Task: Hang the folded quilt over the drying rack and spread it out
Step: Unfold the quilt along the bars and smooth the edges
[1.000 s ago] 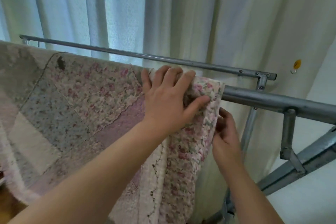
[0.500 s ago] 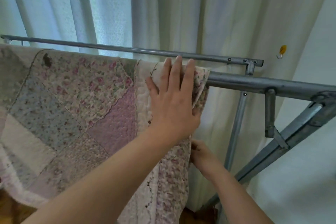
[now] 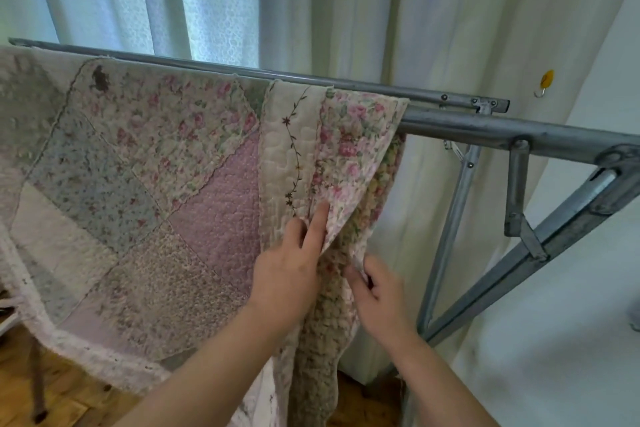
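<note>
Left hand (image 3: pixel 287 274) and right hand (image 3: pixel 379 295) pinch the quilt's (image 3: pixel 173 156) folded right edge; best drawn evenly along the drying rack (image 3: pixel 485 130).

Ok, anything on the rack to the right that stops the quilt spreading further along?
Nothing visible: the rail right of the quilt edge is bare up to the brace joint. Left hand and right hand hold that edge.
</note>
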